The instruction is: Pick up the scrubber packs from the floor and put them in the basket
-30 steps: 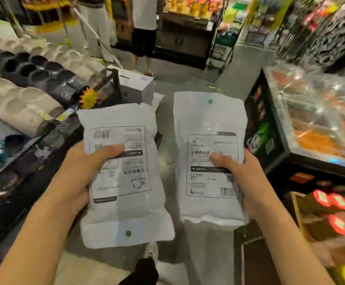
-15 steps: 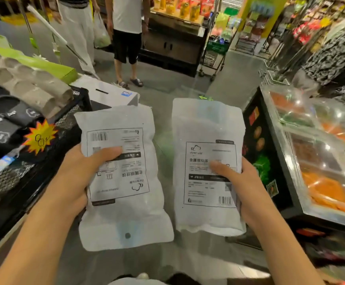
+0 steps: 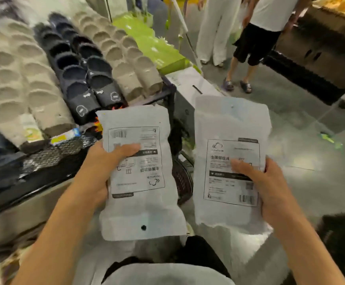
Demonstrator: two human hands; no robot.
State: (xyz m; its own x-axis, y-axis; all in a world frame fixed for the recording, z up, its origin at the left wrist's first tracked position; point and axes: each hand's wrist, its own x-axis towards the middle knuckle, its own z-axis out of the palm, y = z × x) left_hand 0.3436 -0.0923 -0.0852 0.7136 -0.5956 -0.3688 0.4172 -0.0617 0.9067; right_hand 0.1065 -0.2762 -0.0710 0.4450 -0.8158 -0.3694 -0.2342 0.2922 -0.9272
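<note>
Head view shows two scrubber packs held up side by side in front of the person, both off the floor; the left hand [image 3: 97, 167] has its grip closed on the left pack [image 3: 140, 173], thumb across the printed label and fingers behind; the right hand [image 3: 270, 188] grasps the right pack [image 3: 229, 161] the same way at its right edge, thumb on the front; the left pack is upside down, its hang-hole at the near end, while the right pack stands upright with its hole at the far end; the two packs are apart, not touching.

To my eye the step in hand is the carry to the basket; the packs look soft and light, so a firm pinch at mid-height should do; I would keep them apart and level, bring them low over the basket rim and let go only once they are inside, one at a time if the opening is narrow.

Which thing is the basket I cannot say for sure; a dark mesh object [image 3: 180, 179] shows between and behind the packs, mostly covered by them, and it may be the one; the fingers behind each pack are hidden; the rows of slippers [image 3: 89, 79] on the display at far left are blurred; two people [image 3: 255, 38] at far right are cut off at the top; the small print on the labels is unreadable, and the floor [image 3: 311, 161] beneath the packs is screened from sight.
</note>
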